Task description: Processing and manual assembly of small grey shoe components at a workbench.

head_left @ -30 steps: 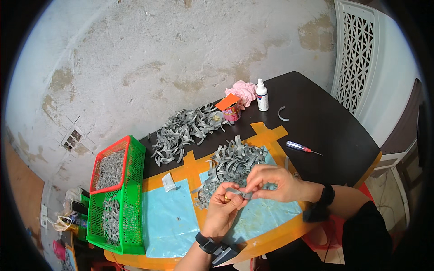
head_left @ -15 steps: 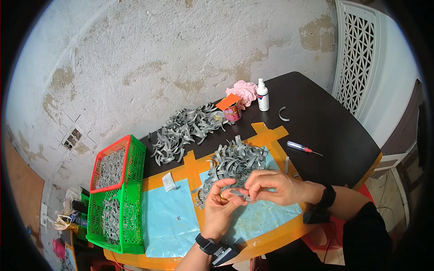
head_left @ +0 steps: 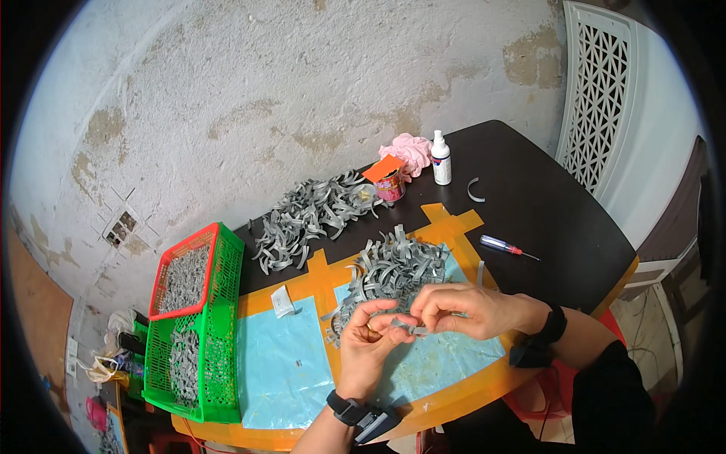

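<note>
My left hand (head_left: 366, 346) pinches one end of a short grey strip (head_left: 409, 328) between thumb and fingers, over the near side of the table. The fingertips of my right hand (head_left: 463, 312) are closed at the strip's other end. Just beyond both hands rises a heap of curved grey strips (head_left: 397, 265), resting partly on a light blue sheet (head_left: 446, 371). Smaller grey pieces lie by my left fingers, partly hidden behind them.
A green basket (head_left: 219, 371) and a red-rimmed one (head_left: 206, 299) hold small grey pieces at left. Farther back lie more strips (head_left: 310, 216), an orange-topped can (head_left: 389, 186), a white spray bottle (head_left: 441, 159) and a pink cloth (head_left: 408, 153). A screwdriver (head_left: 503, 246) lies at right.
My right fingertips have shifted slightly to the right along the grey strip, and more of it shows between the hands. My left hand has hardly moved.
</note>
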Available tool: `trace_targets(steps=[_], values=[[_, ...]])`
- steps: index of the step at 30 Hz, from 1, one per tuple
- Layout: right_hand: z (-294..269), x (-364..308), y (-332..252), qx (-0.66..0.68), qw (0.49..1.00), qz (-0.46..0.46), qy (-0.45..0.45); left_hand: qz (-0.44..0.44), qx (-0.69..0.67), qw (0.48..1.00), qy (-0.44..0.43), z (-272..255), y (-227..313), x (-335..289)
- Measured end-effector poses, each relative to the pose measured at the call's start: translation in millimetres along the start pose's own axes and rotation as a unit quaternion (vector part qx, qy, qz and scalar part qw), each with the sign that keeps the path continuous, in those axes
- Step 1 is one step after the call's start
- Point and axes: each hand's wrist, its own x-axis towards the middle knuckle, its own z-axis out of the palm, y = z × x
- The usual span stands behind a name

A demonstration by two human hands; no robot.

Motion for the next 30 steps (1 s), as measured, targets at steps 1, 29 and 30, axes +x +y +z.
trace_targets(steps=[1,29,30], values=[[0,1,0,0.0,1.0,0.0,-0.001,0.005,0.004,1.0,0.004,1,1,0],[16,-3,9,0.256,0.946,0.182,0.082,0.117,0.237,0.964,0.034,8,1,-1],[16,-3,9,0.283,0.936,0.184,0.095,0.116,0.237,0.964,0.035,9,1,-1]])
